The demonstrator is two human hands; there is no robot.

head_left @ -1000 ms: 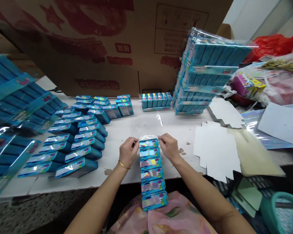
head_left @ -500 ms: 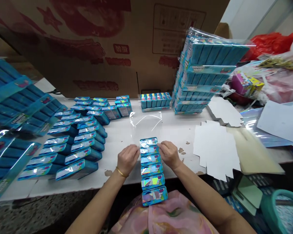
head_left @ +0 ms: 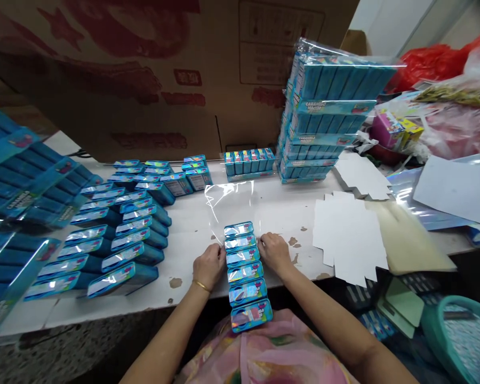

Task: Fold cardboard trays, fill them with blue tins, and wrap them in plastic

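A row of several small blue boxes [head_left: 245, 273] runs from the table's front edge up between my hands. From its far end a clear plastic bag [head_left: 234, 200] spreads over the white table, its shine showing the outline. My left hand [head_left: 208, 265] is closed at the left side of the row, fingertips pinching the bag's edge. On the right side my right hand [head_left: 275, 254] pinches the opposite edge in the same way. The film between the fingertips is thin and hard to see.
Loose blue boxes [head_left: 134, 248] stand in rows at left, beside stacked wrapped packs [head_left: 32, 181]. A tall stack of packs [head_left: 324, 117] rises at back right, near a large carton [head_left: 144, 80]. White card sheets [head_left: 350, 237] lie at right, above a green basket [head_left: 460, 330].
Both hands have slid slightly nearer to me along the sides of the row, still pinching. The whole view has shifted a little.
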